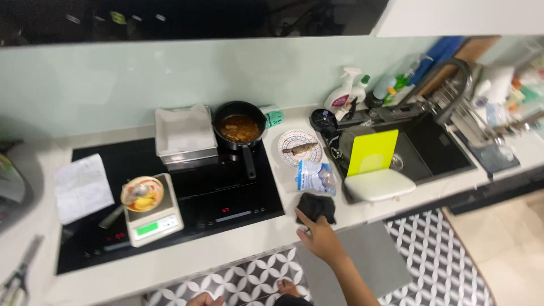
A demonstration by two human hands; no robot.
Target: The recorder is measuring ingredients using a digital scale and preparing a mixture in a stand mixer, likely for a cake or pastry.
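My right hand (321, 238) reaches up onto the white counter and grips a black cloth (315, 207) that lies bunched near the front edge, just right of the black cooktop (192, 192). A clear plastic bag (315, 178) lies right behind the cloth. Only the knuckles of my left hand (204, 299) show at the bottom edge, low over the patterned floor; I cannot tell what it holds.
A black pan of brown food (240, 128), a metal tray (185, 136), a scale with a bowl (148, 208) and a paper (83, 187) sit on the cooktop. A plate with a fish (300, 148) is beside it. The sink (430, 150) holds a yellow-green board (372, 152) and a white board (378, 185).
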